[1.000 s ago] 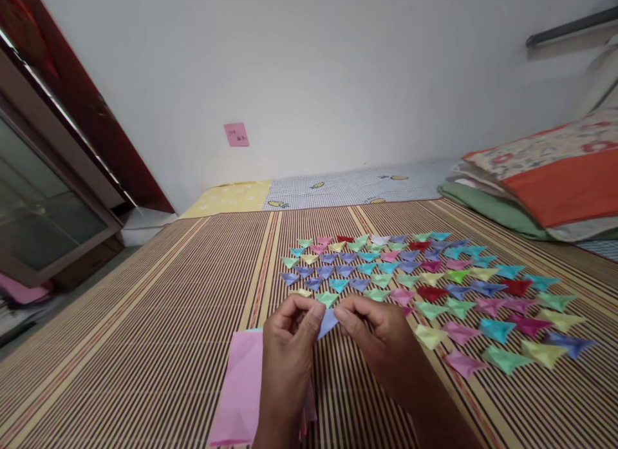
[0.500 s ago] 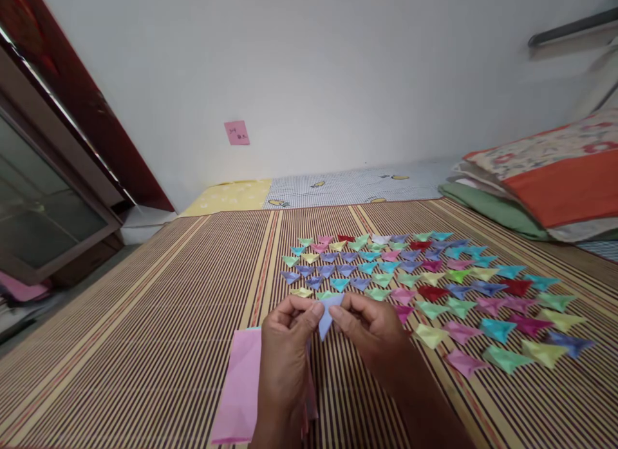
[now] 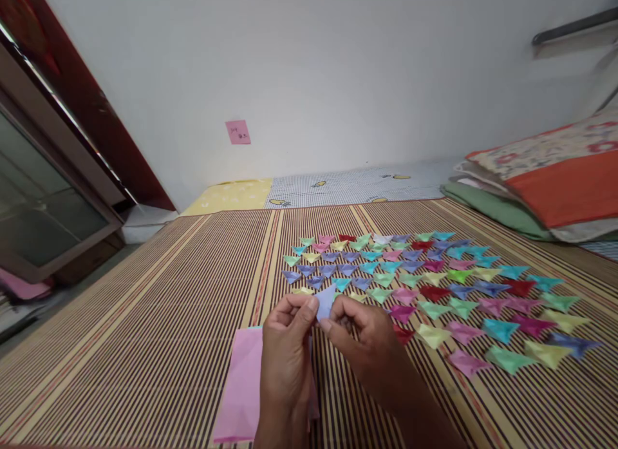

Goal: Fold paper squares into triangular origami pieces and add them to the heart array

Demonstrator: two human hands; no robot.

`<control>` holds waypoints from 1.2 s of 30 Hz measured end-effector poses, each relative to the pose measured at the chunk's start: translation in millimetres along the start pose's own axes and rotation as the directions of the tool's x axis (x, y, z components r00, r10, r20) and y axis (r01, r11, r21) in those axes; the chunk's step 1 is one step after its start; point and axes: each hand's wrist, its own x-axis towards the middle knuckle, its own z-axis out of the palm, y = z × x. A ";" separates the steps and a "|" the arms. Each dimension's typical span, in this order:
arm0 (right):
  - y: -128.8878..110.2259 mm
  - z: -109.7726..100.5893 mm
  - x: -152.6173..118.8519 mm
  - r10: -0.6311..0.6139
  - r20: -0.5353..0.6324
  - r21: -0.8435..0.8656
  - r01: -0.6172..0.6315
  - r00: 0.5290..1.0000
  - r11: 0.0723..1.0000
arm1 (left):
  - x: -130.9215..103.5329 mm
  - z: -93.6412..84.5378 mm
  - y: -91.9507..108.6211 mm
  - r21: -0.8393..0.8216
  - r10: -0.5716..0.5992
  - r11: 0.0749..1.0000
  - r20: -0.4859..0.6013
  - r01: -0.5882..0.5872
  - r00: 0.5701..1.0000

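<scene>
Between my hands is a small piece of folded lavender-blue paper (image 3: 325,301), with one point facing up. My left hand (image 3: 286,346) pinches its left side between thumb and fingers. On the right, the thumb of my right hand (image 3: 364,339) presses at the lower edge of the paper, its fingers curled behind. Beyond and to the right of my hands lie rows of small folded paper pieces (image 3: 463,333) in pink, green, yellow, blue and red. A stack of pink paper sheets (image 3: 239,388) lies beside my left forearm, partly hidden by it.
A striped mat (image 3: 159,320) covers the surface. Folded bedding (image 3: 555,191) with an orange and floral cover is piled at the right. Along the white wall runs a checked cloth (image 3: 347,188); a pink note (image 3: 238,132) is stuck above it. A glass-fronted cabinet (image 3: 48,204) stands left.
The lavender paper has turned so that a point now faces up instead of down. My right thumb has shifted lower and slightly left along it.
</scene>
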 end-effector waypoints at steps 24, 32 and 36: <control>1.5 -5.9 2.0 -0.116 -0.033 0.209 0.120 0.993 0.971 | 1.2 0.3 1.5 -0.110 -0.030 0.993 0.150 0.047 0.988; 3.6 2.3 1.7 -0.428 -0.283 -0.321 0.336 0.858 0.885 | -15.0 12.1 0.5 0.349 0.214 0.907 0.102 -0.237 0.971; 10.6 1.6 2.7 -0.545 -0.303 -0.476 0.371 0.782 0.797 | -20.4 16.8 -1.8 0.526 0.197 0.820 0.110 -0.225 0.974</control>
